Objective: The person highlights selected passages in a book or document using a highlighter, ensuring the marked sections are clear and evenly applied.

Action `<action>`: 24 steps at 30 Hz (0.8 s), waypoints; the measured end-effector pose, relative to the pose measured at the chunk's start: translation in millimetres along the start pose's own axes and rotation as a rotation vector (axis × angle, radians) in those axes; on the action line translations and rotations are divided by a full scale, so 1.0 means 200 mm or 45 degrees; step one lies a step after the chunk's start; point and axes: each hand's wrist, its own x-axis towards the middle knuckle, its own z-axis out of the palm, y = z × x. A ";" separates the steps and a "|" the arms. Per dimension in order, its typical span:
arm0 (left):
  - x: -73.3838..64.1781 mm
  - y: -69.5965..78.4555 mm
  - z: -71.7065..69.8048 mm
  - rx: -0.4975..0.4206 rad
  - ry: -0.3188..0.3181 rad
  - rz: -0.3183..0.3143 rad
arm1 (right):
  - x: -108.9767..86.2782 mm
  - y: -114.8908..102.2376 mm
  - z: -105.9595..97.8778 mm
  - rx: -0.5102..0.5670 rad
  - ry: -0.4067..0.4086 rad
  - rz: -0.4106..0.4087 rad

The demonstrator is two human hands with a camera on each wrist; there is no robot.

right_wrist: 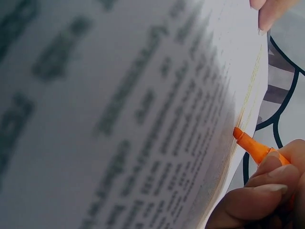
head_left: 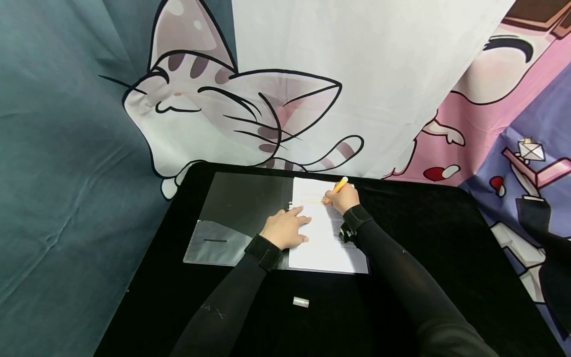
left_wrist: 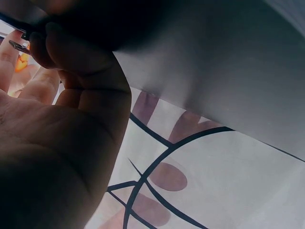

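An orange highlighter (head_left: 341, 184) is pinched in my right hand (head_left: 346, 200), over the upper right of a printed sheet (head_left: 323, 258). In the right wrist view, the highlighter's tip (right_wrist: 237, 133) is right at the page, by lines marked yellow-orange. My left hand (head_left: 285, 228) rests with spread fingers on the left side of the sheet; the left wrist view shows its palm side (left_wrist: 62, 129) in shadow. Beneath the sheet lies an opened dark grey folder (head_left: 245, 198), its metal clasp near the left fingertips.
A translucent pocket (head_left: 218, 250) covers the lower part of the folder's left cover. Toward me on the black tabletop (head_left: 214, 307) lies a small whitish cylinder (head_left: 301, 302). Cartoon-printed curtains (head_left: 383, 64) hang behind and beside the table.
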 end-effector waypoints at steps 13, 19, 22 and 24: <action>0.00 0.01 -0.01 -0.004 0.003 -0.004 | 0.00 0.01 -0.02 0.020 -0.008 0.021; 0.00 0.00 0.00 0.001 0.007 -0.001 | 0.06 0.07 -0.01 0.050 -0.044 0.046; 0.01 0.00 0.00 0.009 0.010 0.001 | 0.09 0.09 -0.01 0.054 -0.047 0.066; 0.01 0.00 0.01 0.010 0.011 0.005 | 0.09 0.10 -0.01 0.053 -0.047 0.071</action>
